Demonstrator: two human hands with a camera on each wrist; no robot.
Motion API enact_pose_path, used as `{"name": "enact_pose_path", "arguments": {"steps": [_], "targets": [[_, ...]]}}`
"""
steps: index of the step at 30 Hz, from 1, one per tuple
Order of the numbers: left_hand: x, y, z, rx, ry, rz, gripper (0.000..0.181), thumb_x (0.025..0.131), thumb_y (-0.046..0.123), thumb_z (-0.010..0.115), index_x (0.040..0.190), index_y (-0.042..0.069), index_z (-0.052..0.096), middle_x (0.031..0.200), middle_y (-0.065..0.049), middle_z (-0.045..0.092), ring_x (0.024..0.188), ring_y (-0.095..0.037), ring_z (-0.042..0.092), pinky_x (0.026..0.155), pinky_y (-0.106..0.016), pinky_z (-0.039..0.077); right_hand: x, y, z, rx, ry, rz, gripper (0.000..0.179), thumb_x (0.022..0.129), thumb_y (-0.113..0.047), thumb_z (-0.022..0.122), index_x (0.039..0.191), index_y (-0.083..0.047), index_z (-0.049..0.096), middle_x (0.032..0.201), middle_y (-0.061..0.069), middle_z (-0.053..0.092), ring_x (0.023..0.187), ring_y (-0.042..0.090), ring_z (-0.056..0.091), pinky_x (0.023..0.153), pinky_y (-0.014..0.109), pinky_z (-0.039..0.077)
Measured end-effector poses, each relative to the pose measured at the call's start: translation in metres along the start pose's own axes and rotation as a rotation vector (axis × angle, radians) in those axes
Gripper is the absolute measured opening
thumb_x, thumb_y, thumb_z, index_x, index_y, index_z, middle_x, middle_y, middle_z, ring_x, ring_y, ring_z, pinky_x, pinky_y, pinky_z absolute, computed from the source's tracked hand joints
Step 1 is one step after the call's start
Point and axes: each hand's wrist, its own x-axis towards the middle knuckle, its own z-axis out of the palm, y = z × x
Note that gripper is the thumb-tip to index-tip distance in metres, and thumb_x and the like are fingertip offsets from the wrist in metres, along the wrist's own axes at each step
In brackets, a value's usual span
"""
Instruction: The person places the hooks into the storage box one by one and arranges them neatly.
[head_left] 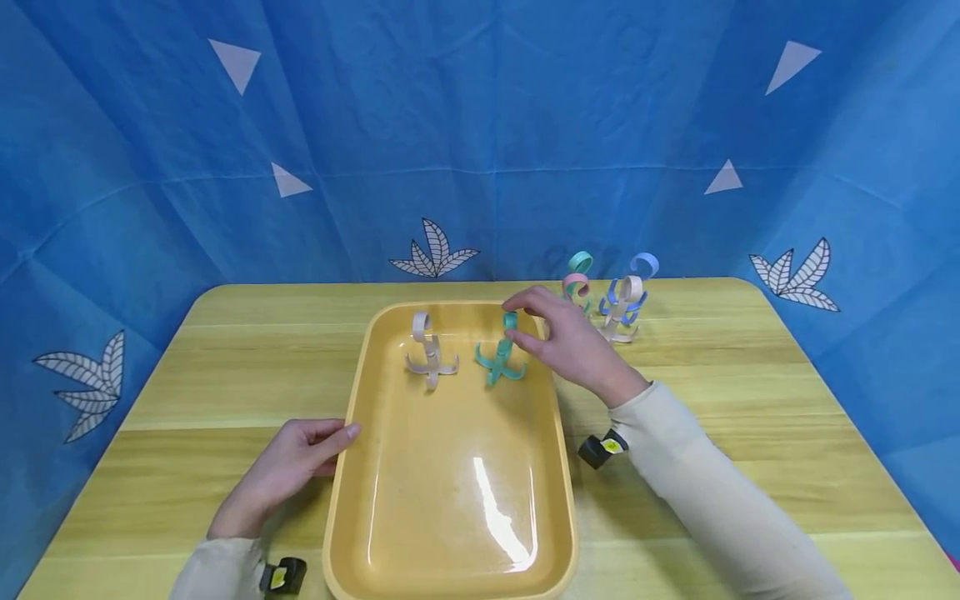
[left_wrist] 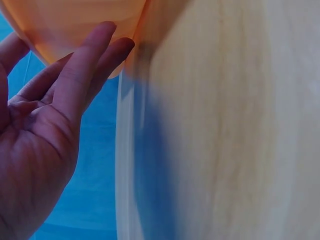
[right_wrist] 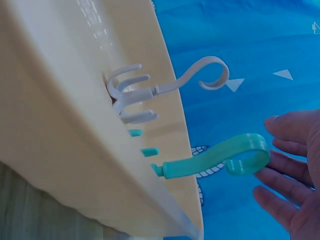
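My left hand (head_left: 288, 462) grips the left rim of a yellow tray (head_left: 450, 500), thumb over the edge and fingers against the outer wall. Inside the tray, toward its far end, stand a white swivel hook (head_left: 432, 358) and, to its right, a green swivel hook (head_left: 498, 363). Both are upright on their prongs with the curled end up. My right hand (head_left: 573, 343) is at the curl of the green one, thumb and fingers spread apart around it. In the right wrist view the green curl (right_wrist: 250, 152) lies right by the fingertips, while the tray wall hides most of its prongs.
Beyond the tray's far right corner, several more hooks stand grouped on the wooden table (head_left: 247, 367): a pink one (head_left: 576, 283), a white one (head_left: 628, 292), a blue one (head_left: 645, 265) and a green one (head_left: 581, 262). A blue cloth (head_left: 487, 125) hangs behind the table.
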Motion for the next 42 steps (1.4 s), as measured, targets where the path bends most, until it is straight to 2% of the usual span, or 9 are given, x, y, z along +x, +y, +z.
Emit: {"name": "enact_pose_path", "arguments": {"steps": [4,7,10,12,16,20,25,35,42], "targets": [[0.001,0.001,0.000,-0.003,-0.013,-0.003,0.051,0.102,0.025,0.058,0.126,-0.019,0.054,0.116,-0.028,0.063,0.098,-0.029,0.068,0.081,-0.040,0.058,-0.004,0.000,-0.007,-0.005,0.001,0.016,0.027,0.094,-0.016,0.070,0.119,-0.008,0.064,0.121,0.001,0.062,0.113,0.028,0.058,0.098,0.042,0.047],[0.001,0.000,-0.001,-0.003,-0.017,-0.013,0.051,0.102,0.026,0.058,0.126,-0.018,0.054,0.116,-0.026,0.063,0.098,-0.027,0.068,0.081,-0.040,0.058,-0.008,0.001,-0.012,-0.005,0.007,0.016,0.026,0.094,-0.015,0.070,0.118,-0.008,0.065,0.120,0.000,0.062,0.102,0.027,0.058,0.085,0.043,0.051],[0.000,-0.001,-0.001,0.006,-0.018,-0.017,0.051,0.102,0.026,0.058,0.127,-0.018,0.053,0.116,-0.026,0.064,0.097,-0.027,0.068,0.081,-0.039,0.058,-0.012,0.002,-0.017,-0.010,0.025,0.002,0.024,0.093,-0.013,0.071,0.117,-0.009,0.065,0.116,-0.001,0.063,0.089,0.026,0.056,0.071,0.040,0.050],[0.000,-0.001,-0.002,0.007,-0.020,-0.017,0.052,0.102,0.027,0.058,0.127,-0.018,0.053,0.116,-0.025,0.064,0.097,-0.027,0.068,0.081,-0.039,0.059,-0.015,0.003,-0.020,-0.014,0.043,-0.013,0.024,0.092,-0.011,0.072,0.116,-0.009,0.066,0.113,-0.002,0.064,0.085,0.022,0.055,0.069,0.037,0.049],[-0.001,-0.003,-0.002,-0.005,-0.030,-0.011,0.051,0.102,0.026,0.057,0.126,-0.018,0.054,0.115,-0.026,0.064,0.097,-0.028,0.068,0.081,-0.040,0.058,-0.019,0.006,-0.027,0.004,0.069,-0.026,0.022,0.092,-0.006,0.070,0.114,-0.006,0.067,0.112,0.004,0.065,0.091,0.019,0.057,0.084,0.035,0.051],[-0.001,-0.003,-0.002,-0.001,-0.033,-0.005,0.049,0.102,0.025,0.057,0.126,-0.018,0.055,0.114,-0.025,0.064,0.097,-0.027,0.068,0.081,-0.039,0.058,-0.023,0.010,-0.034,0.030,0.098,-0.009,0.022,0.092,-0.003,0.070,0.114,-0.003,0.067,0.113,0.008,0.064,0.103,0.020,0.059,0.095,0.041,0.051],[-0.001,-0.001,-0.002,0.010,-0.028,-0.004,0.049,0.102,0.025,0.057,0.126,-0.017,0.055,0.115,-0.025,0.064,0.098,-0.026,0.068,0.081,-0.038,0.058,-0.030,0.018,-0.049,-0.041,0.155,0.016,0.024,0.092,-0.008,0.071,0.115,-0.006,0.067,0.112,0.004,0.064,0.104,0.024,0.061,0.092,0.045,0.051],[0.001,-0.002,-0.002,0.010,-0.042,0.003,0.049,0.102,0.026,0.057,0.126,-0.017,0.056,0.115,-0.024,0.064,0.098,-0.026,0.067,0.081,-0.039,0.058,-0.043,0.036,-0.076,-0.136,0.222,0.108,0.027,0.094,-0.011,0.069,0.120,-0.007,0.065,0.116,0.006,0.062,0.108,0.026,0.056,0.090,0.048,0.048],[0.001,-0.001,-0.003,0.015,-0.051,-0.006,0.049,0.102,0.027,0.058,0.126,-0.017,0.056,0.116,-0.024,0.064,0.100,-0.027,0.067,0.083,-0.039,0.058,-0.046,0.050,-0.082,-0.117,0.229,0.168,0.034,0.094,-0.008,0.068,0.126,-0.003,0.061,0.122,0.012,0.057,0.118,0.034,0.052,0.103,0.051,0.043]]}}
